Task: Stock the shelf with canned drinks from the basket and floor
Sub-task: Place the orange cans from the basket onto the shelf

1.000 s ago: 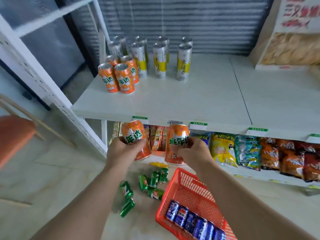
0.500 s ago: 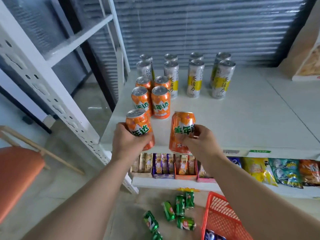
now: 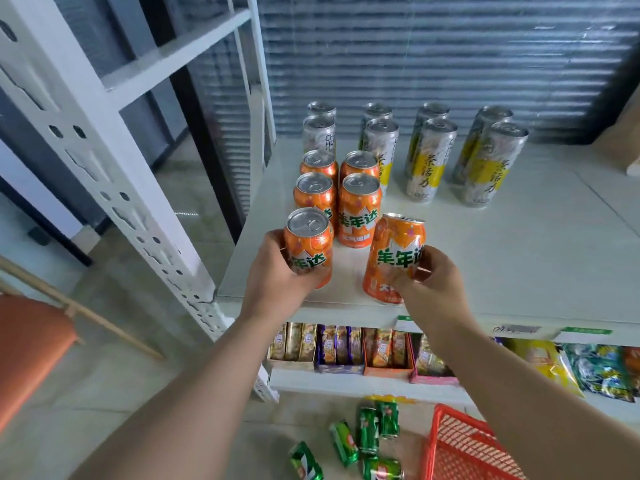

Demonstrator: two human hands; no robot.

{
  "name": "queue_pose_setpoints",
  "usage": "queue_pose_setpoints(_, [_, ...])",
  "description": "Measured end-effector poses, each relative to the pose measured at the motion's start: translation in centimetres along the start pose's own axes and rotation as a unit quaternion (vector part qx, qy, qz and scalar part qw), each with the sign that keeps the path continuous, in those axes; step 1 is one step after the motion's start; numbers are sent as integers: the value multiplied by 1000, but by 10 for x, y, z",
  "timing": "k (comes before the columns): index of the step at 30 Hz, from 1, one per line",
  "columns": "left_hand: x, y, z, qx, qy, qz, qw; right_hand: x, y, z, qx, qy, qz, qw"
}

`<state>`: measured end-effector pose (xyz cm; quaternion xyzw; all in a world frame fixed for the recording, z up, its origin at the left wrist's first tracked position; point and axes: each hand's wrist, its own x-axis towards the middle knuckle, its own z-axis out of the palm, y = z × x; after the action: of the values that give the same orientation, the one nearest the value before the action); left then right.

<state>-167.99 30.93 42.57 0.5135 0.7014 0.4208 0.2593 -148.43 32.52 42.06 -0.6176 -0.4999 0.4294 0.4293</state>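
My left hand (image 3: 277,275) grips an orange can (image 3: 308,242) upright at the front left of the white shelf (image 3: 519,265). My right hand (image 3: 429,282) holds a second orange can (image 3: 394,251), tilted, with its base near the shelf's front edge. Both cans sit just in front of several orange cans (image 3: 358,209) standing in two columns. Behind those stand several tall silver-and-yellow cans (image 3: 426,161). Several green cans (image 3: 367,431) lie on the floor below. The red basket (image 3: 460,445) shows at the bottom right, its contents out of view.
A white perforated upright (image 3: 114,174) of the rack runs diagonally at the left. The lower shelf holds boxed snacks (image 3: 346,344) and snack bags (image 3: 595,368). An orange seat (image 3: 27,348) with a wooden frame stands at the far left. A grey shutter forms the back wall.
Both hands have lifted their orange cans from below the shelf edge up and forward over the shelf. The view has moved closer and lower, so the basket has slid mostly out of frame.
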Motion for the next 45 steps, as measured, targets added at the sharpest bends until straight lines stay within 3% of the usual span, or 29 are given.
queue_pose_setpoints(26, [7,-5,15,33,41,50,997,-15,18,27,-2,-48,-100,994])
queue_pose_setpoints(45, [4,-6,16,17,37,47,998,10,15,52,-32,-4,-123,992])
